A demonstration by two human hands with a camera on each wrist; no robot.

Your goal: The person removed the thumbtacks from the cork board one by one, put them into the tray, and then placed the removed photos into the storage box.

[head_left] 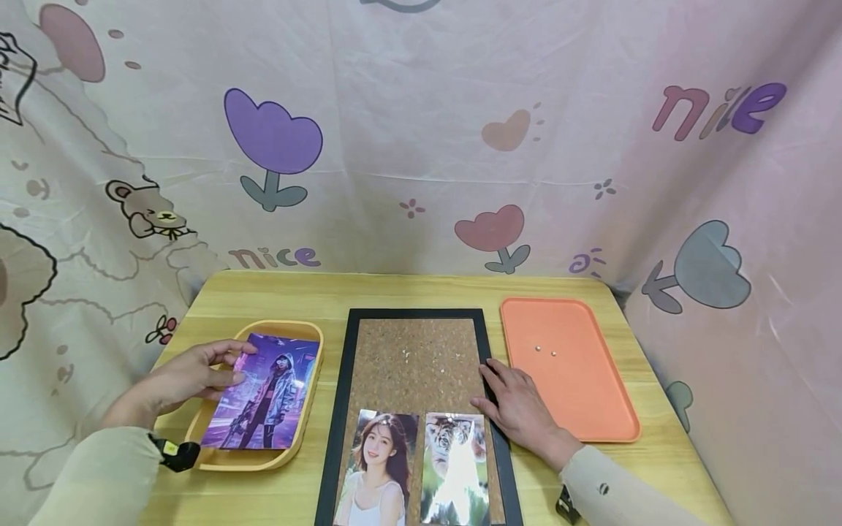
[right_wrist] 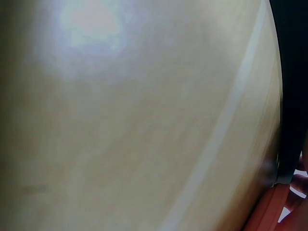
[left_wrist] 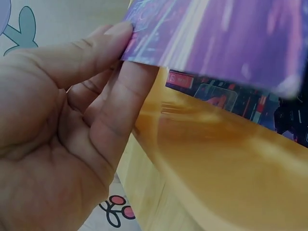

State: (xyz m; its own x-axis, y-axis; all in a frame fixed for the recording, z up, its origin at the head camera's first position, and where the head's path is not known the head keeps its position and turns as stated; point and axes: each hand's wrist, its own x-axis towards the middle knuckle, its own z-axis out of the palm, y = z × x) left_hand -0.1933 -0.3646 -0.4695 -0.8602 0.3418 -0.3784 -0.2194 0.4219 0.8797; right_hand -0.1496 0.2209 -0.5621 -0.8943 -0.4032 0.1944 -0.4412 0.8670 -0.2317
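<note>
In the head view, the corkboard (head_left: 414,365) is cut off below; the tiger photo (head_left: 454,467) is partly hidden by glare.

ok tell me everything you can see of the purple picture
The purple picture is a thin rectangular print, paper or card by its look, showing a hooded figure in a shiny jacket against a neon-lit city. The left hand pinches it by its left edge. It is over the yellow tray, hiding much of the inside; the left wrist view shows it raised above a second print.
</note>
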